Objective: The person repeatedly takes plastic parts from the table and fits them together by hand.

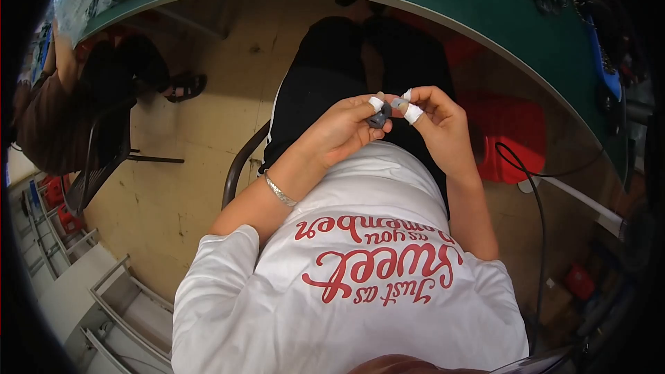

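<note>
Clasping a dark part (377,119) over the lap (325,62), the left hand (355,119) sat left of the right hand (442,116), which pinched a small pale piece (397,103); weak grip through white finger wraps (413,113) might have dropped it.

From afar I see a white short-sleeved shirt (277,291) with red lettering (388,263), black trousers (315,62) with a white stripe (276,107), a silvery bracelet (279,189) and white finger tape (413,113).
</note>
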Demonstrator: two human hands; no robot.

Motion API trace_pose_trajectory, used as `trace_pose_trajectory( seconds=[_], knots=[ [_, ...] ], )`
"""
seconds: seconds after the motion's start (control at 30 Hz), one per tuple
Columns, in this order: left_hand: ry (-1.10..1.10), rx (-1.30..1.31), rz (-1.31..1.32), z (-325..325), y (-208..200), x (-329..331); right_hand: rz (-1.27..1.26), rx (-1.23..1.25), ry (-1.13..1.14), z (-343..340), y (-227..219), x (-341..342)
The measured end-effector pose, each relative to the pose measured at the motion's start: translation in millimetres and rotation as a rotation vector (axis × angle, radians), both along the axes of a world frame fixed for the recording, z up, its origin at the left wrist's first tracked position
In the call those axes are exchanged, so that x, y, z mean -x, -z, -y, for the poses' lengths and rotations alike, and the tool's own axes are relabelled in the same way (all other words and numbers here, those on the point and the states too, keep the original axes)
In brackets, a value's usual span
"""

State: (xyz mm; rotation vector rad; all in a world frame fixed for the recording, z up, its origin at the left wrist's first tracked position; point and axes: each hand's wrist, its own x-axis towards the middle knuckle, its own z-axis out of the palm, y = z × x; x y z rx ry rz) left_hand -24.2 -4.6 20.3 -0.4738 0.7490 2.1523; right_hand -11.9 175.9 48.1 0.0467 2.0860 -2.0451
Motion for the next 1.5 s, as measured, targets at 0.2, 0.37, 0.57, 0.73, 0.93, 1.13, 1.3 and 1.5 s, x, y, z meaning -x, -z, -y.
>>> trace_pose_trajectory(
  seconds=[0.2,0.37,0.57,0.73,0.93,1.13,1.3,1.5],
  knots=[
    [0.010,0.177,-0.075,-3.8,12.3,-7.6,0.122,0.123,0.025,2.6,8.9,-5.0],
    [0.144,0.836,-0.827,-6.7,15.9,-12.6,0.135,0.151,0.042,8.4,14.5,-8.5],
    [0.115,0.917,-0.941,-11.7,9.3,-17.5,0.044,-0.054,0.028,12.8,20.2,-11.3],
    [0.073,0.670,-0.722,-10.3,12.1,-16.1,-0.042,-0.298,0.020,13.9,17.4,-9.2],
    [0.052,0.428,-0.405,-1.5,7.8,-9.0,0.142,-0.028,0.022,7.1,16.8,-4.6],
    [0.058,0.385,-0.382,-0.3,1.4,-8.0,-0.060,-0.194,0.030,6.3,21.4,-4.4],
    [0.038,0.370,-0.422,-0.9,9.6,-10.1,-0.152,-0.371,0.001,4.8,10.1,-3.9],
    [0.015,0.371,-0.462,-1.6,3.6,-9.3,-0.336,-0.575,-0.067,9.3,5.0,-0.9]
  ],
)
